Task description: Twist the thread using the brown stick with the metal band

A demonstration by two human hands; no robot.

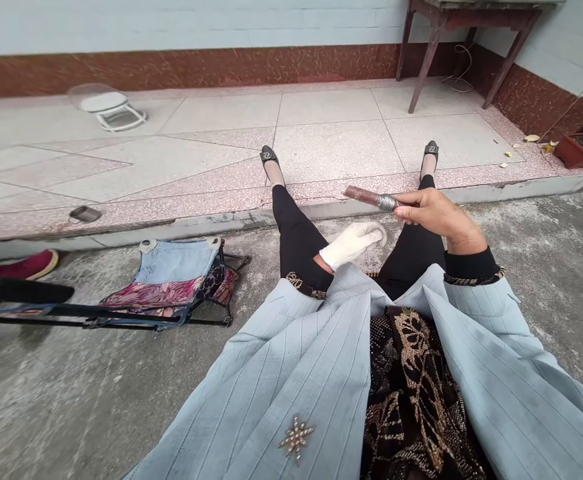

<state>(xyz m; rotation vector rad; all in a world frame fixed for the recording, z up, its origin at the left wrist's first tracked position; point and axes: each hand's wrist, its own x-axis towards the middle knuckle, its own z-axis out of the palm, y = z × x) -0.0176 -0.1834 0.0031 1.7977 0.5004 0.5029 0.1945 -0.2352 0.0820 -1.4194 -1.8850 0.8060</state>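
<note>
Right hand (434, 213) clamped on brown rod (364, 197), long axis running left across frame, just above gloved left hand (349, 245). Hands apart; left grip unclear.

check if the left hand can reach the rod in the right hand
Probably yes: the gloved left hand lies close below the rod held in the bare right hand, and nothing appears to stand between them.

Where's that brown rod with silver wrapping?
In the head view, the rod is in the person's right hand, above the black trousers, beside the white-gloved left hand.
</note>
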